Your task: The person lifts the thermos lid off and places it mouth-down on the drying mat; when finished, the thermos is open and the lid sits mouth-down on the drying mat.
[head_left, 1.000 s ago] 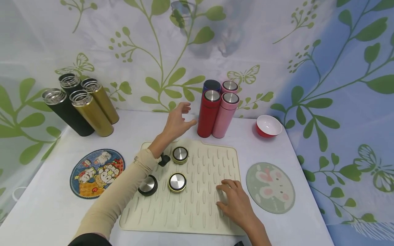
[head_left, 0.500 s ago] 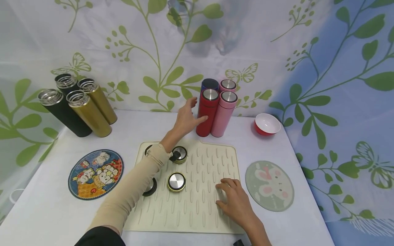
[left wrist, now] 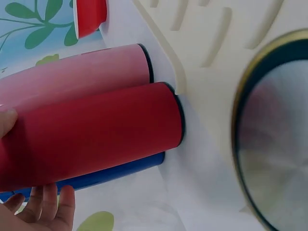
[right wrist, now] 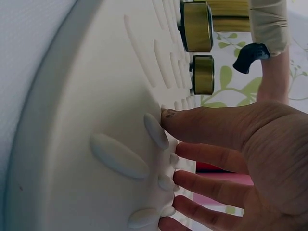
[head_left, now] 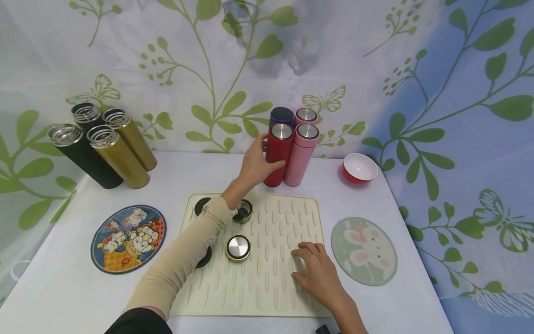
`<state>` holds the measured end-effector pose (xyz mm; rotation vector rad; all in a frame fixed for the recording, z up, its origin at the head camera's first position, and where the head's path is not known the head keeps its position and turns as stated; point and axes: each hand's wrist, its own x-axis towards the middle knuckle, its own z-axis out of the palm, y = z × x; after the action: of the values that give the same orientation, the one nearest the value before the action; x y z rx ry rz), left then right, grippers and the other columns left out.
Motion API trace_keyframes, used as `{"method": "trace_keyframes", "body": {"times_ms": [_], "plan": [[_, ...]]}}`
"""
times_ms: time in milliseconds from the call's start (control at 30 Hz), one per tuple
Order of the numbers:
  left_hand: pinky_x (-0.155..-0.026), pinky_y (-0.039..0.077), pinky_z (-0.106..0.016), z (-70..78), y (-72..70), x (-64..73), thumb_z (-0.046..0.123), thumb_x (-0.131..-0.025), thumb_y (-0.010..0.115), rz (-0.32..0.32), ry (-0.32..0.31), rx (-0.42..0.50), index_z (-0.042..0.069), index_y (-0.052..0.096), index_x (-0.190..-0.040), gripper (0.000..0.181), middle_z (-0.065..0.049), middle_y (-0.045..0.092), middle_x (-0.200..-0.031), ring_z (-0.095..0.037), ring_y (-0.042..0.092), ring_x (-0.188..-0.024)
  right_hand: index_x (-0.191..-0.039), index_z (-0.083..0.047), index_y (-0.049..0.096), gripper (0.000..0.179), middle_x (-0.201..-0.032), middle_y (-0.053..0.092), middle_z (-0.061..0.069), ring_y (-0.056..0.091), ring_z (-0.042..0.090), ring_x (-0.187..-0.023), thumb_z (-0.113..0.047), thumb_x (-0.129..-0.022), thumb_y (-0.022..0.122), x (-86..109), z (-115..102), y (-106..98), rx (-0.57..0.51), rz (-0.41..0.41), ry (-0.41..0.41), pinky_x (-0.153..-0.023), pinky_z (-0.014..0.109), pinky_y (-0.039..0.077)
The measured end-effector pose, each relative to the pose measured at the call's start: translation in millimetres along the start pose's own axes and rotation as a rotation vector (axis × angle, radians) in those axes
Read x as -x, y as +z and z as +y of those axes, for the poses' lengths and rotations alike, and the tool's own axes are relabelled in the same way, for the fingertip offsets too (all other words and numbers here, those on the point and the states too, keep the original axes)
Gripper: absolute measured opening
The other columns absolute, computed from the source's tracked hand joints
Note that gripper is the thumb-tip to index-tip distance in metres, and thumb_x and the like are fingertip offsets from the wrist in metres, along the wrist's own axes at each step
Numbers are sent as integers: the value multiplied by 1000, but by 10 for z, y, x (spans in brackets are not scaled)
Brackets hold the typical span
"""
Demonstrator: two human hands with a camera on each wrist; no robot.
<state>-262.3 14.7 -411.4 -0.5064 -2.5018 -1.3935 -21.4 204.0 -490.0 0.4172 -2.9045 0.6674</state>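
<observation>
While the left hand [head_left: 255, 162] holds the red bottle [head_left: 278, 146] at the back of the tabletop [head_left: 62, 287], the right hand [head_left: 315, 266] rests on the cream mat [head_left: 271, 278].

At far left, two black bottles [head_left: 89, 157] and two gold bottles [head_left: 121, 160] stand close together, metal necks bare, with a blue placemat [head_left: 128, 240] nearer the person. Four lids [head_left: 238, 247] sit on the cream mat's left half, some partly covered by the left sleeve [head_left: 179, 260]. The left grip is around the red bottle, thumb across its front; that bottle stands upright just behind the mat, a blue bottle [head_left: 281, 114] behind it and two pink bottles [head_left: 300, 155] beside it to the right. The right grip is loose and fairly wide, fingertips on the mat. Farther right lie a green placemat [head_left: 364, 251] and, toward the back, a red bowl [head_left: 353, 177].
</observation>
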Motion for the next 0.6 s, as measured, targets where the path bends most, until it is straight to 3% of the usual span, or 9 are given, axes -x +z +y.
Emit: {"method": "trace_keyframes", "body": {"times_ms": [267,400,600], "plan": [[-88,47,-36,-58,-63,100,36,-78,86,-1,19,-27,6,52,-137,74,-8,54,-119,-21,54,-109,-108,-11,74,48,-122,63,10,54,31,-109,-15,-64,94,0,-6,-1,5,0,-5,-79,45,53],[-85,50,-37,-98,-102,170,34,-78,86,-11,40,37,9,55,-133,68,-7,58,-117,-20,56,-107,-108,-11,74,47,-122,63,10,54,31,-110,-14,-65,93,0,-12,1,6,-1,-7,-79,45,53],[-83,56,-37,-102,-176,296,24,-78,87,-40,18,157,11,50,-137,71,-7,65,-122,-21,63,-109,-108,-10,74,47,-122,63,10,54,31,-109,-14,-65,93,9,-33,3,10,-5,-4,-77,44,53]]}}
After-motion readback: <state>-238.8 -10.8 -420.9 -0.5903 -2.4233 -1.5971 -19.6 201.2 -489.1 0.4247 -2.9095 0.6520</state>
